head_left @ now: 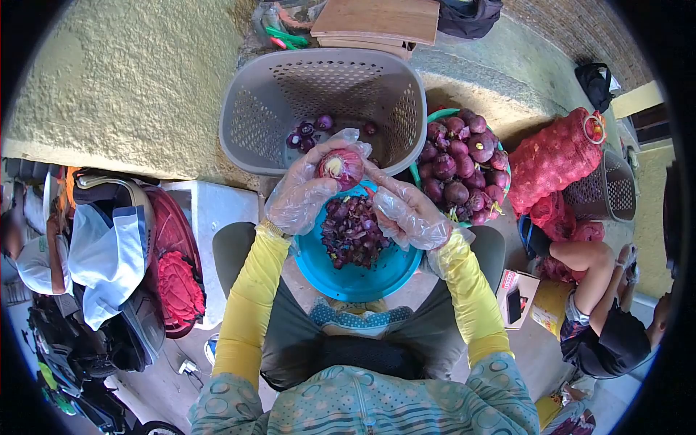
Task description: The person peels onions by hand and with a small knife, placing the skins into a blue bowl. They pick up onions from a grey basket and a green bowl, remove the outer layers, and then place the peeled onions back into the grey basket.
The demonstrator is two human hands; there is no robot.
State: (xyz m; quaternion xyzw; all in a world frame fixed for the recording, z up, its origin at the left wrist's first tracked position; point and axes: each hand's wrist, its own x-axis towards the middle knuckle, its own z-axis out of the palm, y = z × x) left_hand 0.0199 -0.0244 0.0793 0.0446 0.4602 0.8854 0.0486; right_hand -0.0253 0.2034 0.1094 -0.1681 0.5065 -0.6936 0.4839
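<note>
My left hand (pixel 301 190), in a clear plastic glove, is closed around a red onion (pixel 341 170), whose pale root end faces up. My right hand (pixel 413 212), gloved the same way, has its fingers curled beside the onion. A small orange-red piece (pixel 370 191), like part of a tool's handle, shows at its fingertips; the rest is hidden. Below both hands, between my knees, sits a blue basin (pixel 319 272) holding loose purple onion skins (pixel 355 232).
Ahead stands a grey perforated basket (pixel 250 145) with several peeled onions (pixel 310 132). At right are a green-rimmed tub of red onions (pixel 457 163) and a red mesh sack (pixel 554 156). Another person (pixel 602 312) sits at far right. Bags (pixel 109 246) lie at left.
</note>
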